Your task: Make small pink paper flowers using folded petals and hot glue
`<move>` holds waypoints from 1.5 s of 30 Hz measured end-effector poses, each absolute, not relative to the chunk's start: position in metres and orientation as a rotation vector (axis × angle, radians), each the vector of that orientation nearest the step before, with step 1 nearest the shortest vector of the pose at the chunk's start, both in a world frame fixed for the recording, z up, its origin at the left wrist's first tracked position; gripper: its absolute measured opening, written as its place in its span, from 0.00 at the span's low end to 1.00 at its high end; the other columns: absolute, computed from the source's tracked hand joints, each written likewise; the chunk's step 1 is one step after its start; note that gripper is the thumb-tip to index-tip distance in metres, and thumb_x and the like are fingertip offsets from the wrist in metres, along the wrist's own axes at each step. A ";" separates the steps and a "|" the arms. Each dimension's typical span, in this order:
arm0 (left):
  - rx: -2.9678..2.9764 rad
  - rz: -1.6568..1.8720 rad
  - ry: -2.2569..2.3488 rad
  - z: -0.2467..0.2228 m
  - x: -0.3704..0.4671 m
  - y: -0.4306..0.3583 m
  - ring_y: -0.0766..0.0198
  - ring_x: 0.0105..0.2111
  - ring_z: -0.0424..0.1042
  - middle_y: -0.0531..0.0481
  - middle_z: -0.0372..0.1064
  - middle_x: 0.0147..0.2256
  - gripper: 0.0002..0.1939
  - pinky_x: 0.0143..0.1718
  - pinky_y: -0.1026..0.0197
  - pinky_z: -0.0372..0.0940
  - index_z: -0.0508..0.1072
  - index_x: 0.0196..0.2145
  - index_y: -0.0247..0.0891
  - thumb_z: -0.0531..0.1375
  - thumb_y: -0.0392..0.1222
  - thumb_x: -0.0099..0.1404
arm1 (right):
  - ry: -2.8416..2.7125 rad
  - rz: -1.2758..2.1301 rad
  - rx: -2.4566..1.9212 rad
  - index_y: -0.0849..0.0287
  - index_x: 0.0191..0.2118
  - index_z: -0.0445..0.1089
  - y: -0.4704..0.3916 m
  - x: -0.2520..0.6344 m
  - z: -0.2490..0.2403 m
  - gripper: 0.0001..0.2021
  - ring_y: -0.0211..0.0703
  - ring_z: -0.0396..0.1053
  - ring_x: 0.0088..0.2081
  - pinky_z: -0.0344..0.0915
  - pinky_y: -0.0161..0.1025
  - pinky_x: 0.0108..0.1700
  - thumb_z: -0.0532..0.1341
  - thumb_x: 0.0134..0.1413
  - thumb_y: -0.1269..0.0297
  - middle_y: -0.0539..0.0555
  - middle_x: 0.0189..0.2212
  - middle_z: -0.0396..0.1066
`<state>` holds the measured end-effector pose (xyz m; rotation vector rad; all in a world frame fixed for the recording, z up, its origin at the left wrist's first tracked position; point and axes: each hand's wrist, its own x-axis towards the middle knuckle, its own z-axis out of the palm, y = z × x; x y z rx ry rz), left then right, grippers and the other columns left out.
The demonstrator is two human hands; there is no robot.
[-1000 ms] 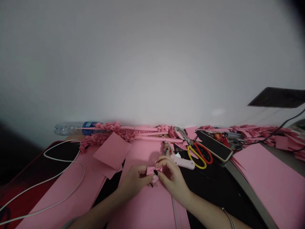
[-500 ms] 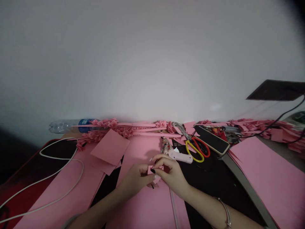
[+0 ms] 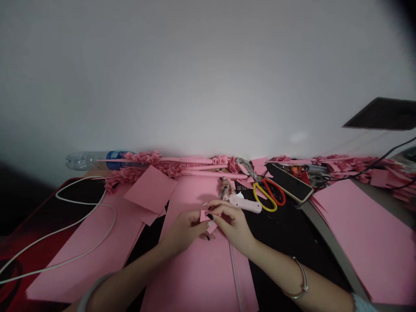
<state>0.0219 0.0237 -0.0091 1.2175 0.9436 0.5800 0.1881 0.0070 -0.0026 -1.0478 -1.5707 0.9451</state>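
Note:
A small folded piece of pink paper is pinched between both hands above a long pink sheet. My left hand grips it from the left, thumb on top and fingertips showing beneath. From the right, my right hand holds its upper edge between thumb and fingers, the dark thumbnail over the paper. A thin pale pink stick lies on the sheet below my right hand. Just beyond the hands is a pale glue gun with a decorated front end.
Yellow-and-red-handled scissors and a phone lie to the right. Crumpled pink paper stems and a plastic bottle line the wall. A white cable loops at left. Pink sheets stand at right.
The whole view has shifted slightly, so the table's things appear higher. Both hands still hold the small paper, with the right fingers moved a little over its edge.

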 end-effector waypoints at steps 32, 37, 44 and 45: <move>1.275 0.429 0.741 -0.007 0.013 0.031 0.64 0.25 0.76 0.51 0.75 0.25 0.08 0.29 0.65 0.70 0.77 0.32 0.35 0.60 0.41 0.60 | -1.875 0.899 -1.198 0.57 0.24 0.57 0.010 0.190 -0.009 0.12 0.35 0.53 0.22 0.50 0.32 0.25 0.57 0.57 0.67 0.43 0.19 0.53; 1.318 0.379 0.758 -0.008 0.011 0.030 0.64 0.25 0.77 0.52 0.76 0.23 0.09 0.29 0.65 0.70 0.77 0.33 0.35 0.56 0.34 0.59 | -2.012 0.960 -1.129 0.57 0.20 0.50 0.011 0.191 -0.007 0.16 0.33 0.47 0.20 0.44 0.34 0.24 0.54 0.58 0.69 0.42 0.16 0.45; 1.311 0.387 0.747 -0.011 0.011 0.030 0.65 0.25 0.76 0.52 0.76 0.23 0.07 0.29 0.66 0.69 0.76 0.32 0.35 0.57 0.35 0.60 | -1.990 0.934 -1.118 0.56 0.21 0.49 0.010 0.190 -0.009 0.18 0.33 0.47 0.20 0.43 0.34 0.25 0.54 0.60 0.65 0.42 0.17 0.45; 1.306 0.391 0.746 -0.011 0.011 0.031 0.64 0.25 0.76 0.52 0.76 0.23 0.07 0.29 0.65 0.69 0.77 0.32 0.35 0.58 0.36 0.60 | -1.973 0.936 -1.130 0.56 0.21 0.48 0.010 0.190 -0.010 0.18 0.33 0.46 0.20 0.43 0.34 0.24 0.55 0.60 0.64 0.42 0.16 0.45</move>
